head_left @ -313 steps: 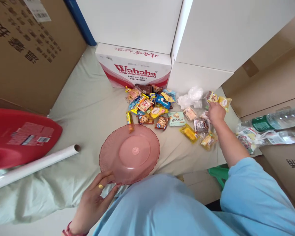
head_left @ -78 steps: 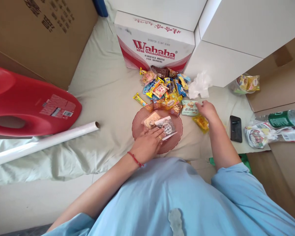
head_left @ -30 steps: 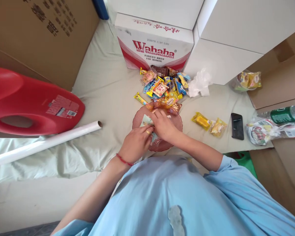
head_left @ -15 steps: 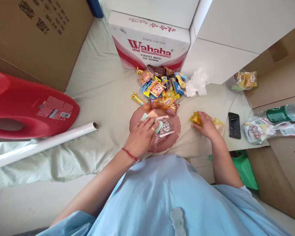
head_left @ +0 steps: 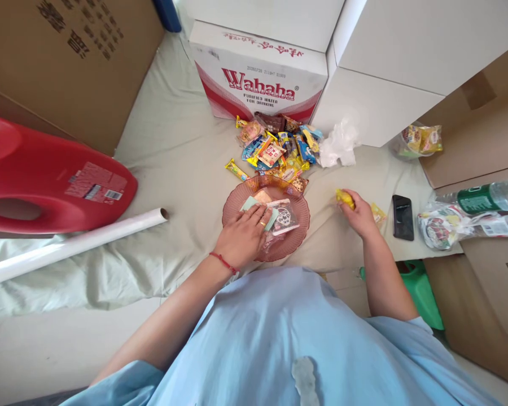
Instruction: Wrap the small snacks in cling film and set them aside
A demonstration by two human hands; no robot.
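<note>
My left hand (head_left: 244, 234) lies flat with fingers stretched over a pale green packet (head_left: 273, 219) in the pink ribbed glass plate (head_left: 302, 225). Beside its fingertips, a clear packet with dark contents and a white label (head_left: 284, 216) rests in the same plate, near a beige packet (head_left: 263, 196). To the right of the plate, my right hand (head_left: 358, 215) is closed around a small yellow snack packet (head_left: 344, 197). Another yellow packet (head_left: 378, 214) lies on the cloth just behind that wrist, partly hidden.
Several wrapped snacks (head_left: 275, 149) are heaped beyond the plate, before a Wahaba-style water carton (head_left: 258, 84). Crumpled white plastic (head_left: 339, 142) lies beside them. A phone (head_left: 403, 217) and plastic bottles (head_left: 486, 196) are rightward. A red jug (head_left: 59, 180) and white roll (head_left: 76, 245) lie left.
My right hand has closed on the yellow packet and turned, bringing it slightly up from the cloth. My left hand stays on the packets in the plate.
</note>
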